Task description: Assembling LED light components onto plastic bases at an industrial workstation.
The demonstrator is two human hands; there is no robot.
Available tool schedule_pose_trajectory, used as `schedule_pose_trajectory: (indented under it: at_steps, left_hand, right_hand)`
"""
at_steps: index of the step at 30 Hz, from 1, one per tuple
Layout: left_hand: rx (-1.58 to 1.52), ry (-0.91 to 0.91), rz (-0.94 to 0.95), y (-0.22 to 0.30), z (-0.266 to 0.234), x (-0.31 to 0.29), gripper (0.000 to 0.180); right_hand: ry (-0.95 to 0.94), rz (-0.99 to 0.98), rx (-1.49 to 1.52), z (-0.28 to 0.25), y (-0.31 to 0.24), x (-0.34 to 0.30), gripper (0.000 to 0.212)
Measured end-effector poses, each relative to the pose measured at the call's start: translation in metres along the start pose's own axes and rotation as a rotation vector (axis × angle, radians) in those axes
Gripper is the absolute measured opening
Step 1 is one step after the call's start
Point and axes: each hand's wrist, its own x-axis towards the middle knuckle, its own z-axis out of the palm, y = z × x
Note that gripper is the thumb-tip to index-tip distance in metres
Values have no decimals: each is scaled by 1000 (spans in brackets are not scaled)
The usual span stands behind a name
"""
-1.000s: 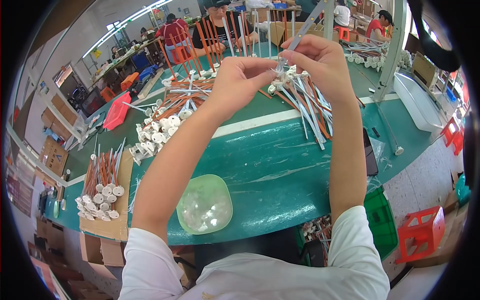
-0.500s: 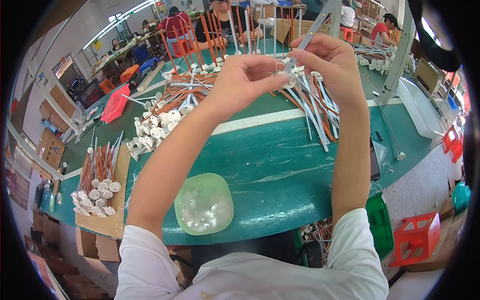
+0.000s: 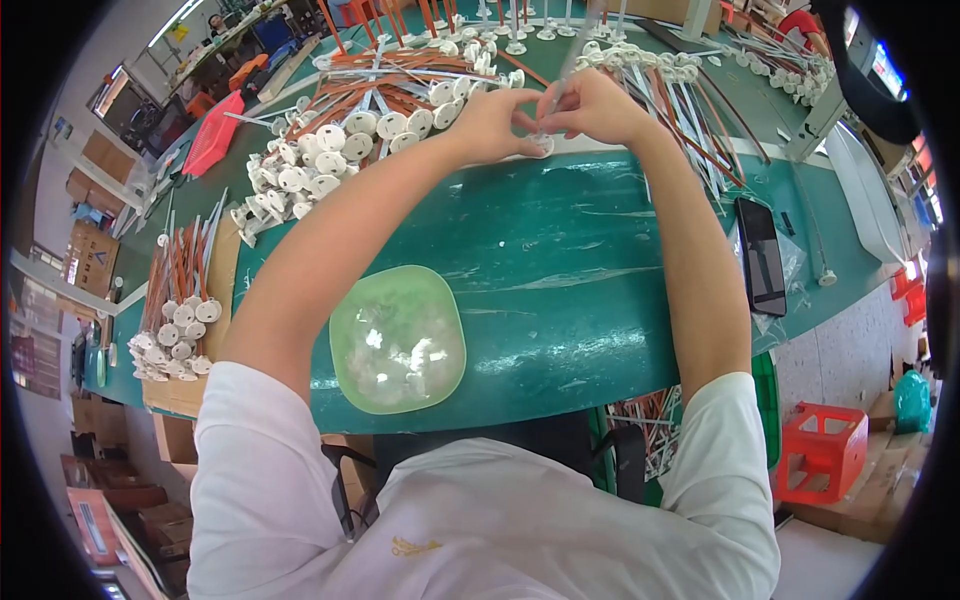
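Over the far side of the green work table, my two hands meet. My right hand (image 3: 592, 108) pinches a thin, silver-grey strip (image 3: 578, 45) that stands upright and is blurred. Its lower end reaches down to a white round base (image 3: 543, 143). With thumb and fingers curved round that base, my left hand (image 3: 490, 126) grips it from the left. Whether strip and base are joined is hidden by my fingers. Left of my hands lies a heap of white round bases (image 3: 320, 160) with orange and silver strips.
Nearer me is a light-green bowl (image 3: 455, 385) of small clear pieces. A black phone (image 3: 762, 260) lies at right on clear plastic. More strips with bases (image 3: 180, 325) rest on cardboard at left. A white metal post (image 3: 815, 130) stands at right; a red stool (image 3: 822, 450) is on the floor.
The view has tilted down toward the table. Both hands have come lower with the strip and base, close to the table's white dividing edge. The phone now shows fully.
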Motion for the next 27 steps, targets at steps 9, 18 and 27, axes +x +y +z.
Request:
schedule_pose_trajectory:
  at_steps: [9,18,27]
  left_hand:
    - [-104,-181,-154,-2,5,3,71]
    - [-107,-115,-71,0,11,-4,79]
    - [-46,-206,-155,15,-2,1,76]
  right_hand:
    - [-2,15,15,-1,7,3,14]
    - [8,-9,192,6,34,2,15]
    - [89,22,286,15,33,-4,16]
